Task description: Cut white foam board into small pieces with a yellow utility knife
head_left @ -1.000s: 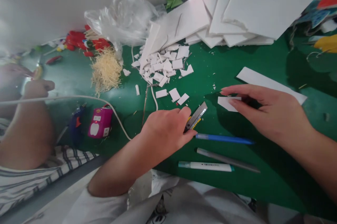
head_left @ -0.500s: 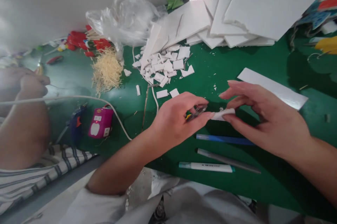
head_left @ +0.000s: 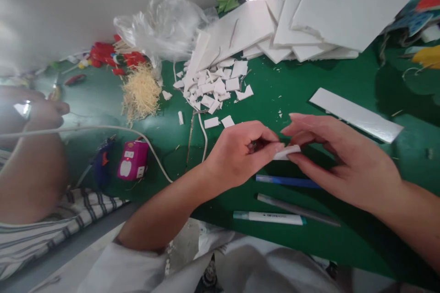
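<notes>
Between my two hands is a small white foam piece (head_left: 287, 152). My left hand (head_left: 244, 148) pinches its left end between thumb and fingers. On its right end, the thumb and a finger of my right hand (head_left: 343, 160) are closed, with the other fingers arched above. Whatever else lies inside my left fingers is hidden. Below the hands, a blue pen (head_left: 287, 181), a grey stick-like tool (head_left: 299, 210) and a white marker with teal ends (head_left: 270, 218) lie on the green table (head_left: 220, 192).
Cut foam bits (head_left: 215, 86) are heaped beyond my left hand, near stacked foam sheets (head_left: 330, 13). A pale strip (head_left: 355, 115) lies right. Leftward are a purple power adapter (head_left: 133, 160), white cable (head_left: 85, 127), toothpick pile (head_left: 141, 91), and another person's hands (head_left: 44, 109).
The foam piece has shifted slightly left and tilted, with my right hand moving left too. The shiny clear-grey object visible in my left hand before is now hidden.
</notes>
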Demonstrator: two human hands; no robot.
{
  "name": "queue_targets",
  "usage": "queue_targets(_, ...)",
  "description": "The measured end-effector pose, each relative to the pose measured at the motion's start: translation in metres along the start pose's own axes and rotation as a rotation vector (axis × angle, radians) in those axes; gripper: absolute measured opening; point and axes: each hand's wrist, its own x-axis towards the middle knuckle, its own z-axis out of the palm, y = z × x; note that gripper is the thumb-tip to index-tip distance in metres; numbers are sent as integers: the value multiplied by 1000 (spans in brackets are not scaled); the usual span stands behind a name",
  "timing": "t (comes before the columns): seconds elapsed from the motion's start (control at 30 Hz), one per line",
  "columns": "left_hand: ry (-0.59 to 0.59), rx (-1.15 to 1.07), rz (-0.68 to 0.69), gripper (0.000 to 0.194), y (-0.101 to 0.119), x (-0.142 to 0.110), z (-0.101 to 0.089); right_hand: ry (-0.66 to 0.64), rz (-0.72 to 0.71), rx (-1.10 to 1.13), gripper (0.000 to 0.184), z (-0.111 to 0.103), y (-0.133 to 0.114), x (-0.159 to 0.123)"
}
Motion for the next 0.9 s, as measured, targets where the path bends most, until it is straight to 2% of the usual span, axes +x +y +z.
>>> queue_targets(0.07,72,100,51,11,-3,3,-7,7,10,-16,54,0,1,-2)
queue_targets(0.17,290,370,87,13,-14,9,-26,37,69,-49,46,-1,4,-2)
queue_targets(0.23,419,576,81,6,-23,14,-42,66,163,-70,40,-1,8,-1)
queue_targets(0.27,499,608,58,20,-28,15,-50,81,214,-77,39,-1,10,-1)
queue_targets(0.3,527,634,65,38,-32,17,-56,94,261,-84,38,-1,12,0)
queue_targets(0.33,525,702,88,40,-36,17,-61,108,296,-91,37,-2,13,1)
queue_targets(0.43,389,844,137,19,-38,14,-63,130,339,-118,34,-4,16,2)
queue_targets(0.47,338,843,118,21,-35,12,-60,130,337,-130,32,-4,16,3)
queue_targets(0.53,264,819,86,39,-28,8,-52,120,314,-160,27,-5,15,4)
queue_targets(0.57,242,835,110,40,-23,6,-48,110,294,-176,25,-6,14,5)
queue_targets(0.67,135,863,152,21,-6,-3,-38,79,233,-231,23,-7,13,6)
queue_targets(0.73,-9,845,27,20,5,-9,-33,72,212,-277,24,-7,15,6)
queue_targets(0.8,-149,921,-90,27,15,-17,-27,70,205,-320,25,-6,19,5)
queue_targets(0.9,-317,1062,-126,39,24,-26,-20,69,184,-385,23,-6,25,4)
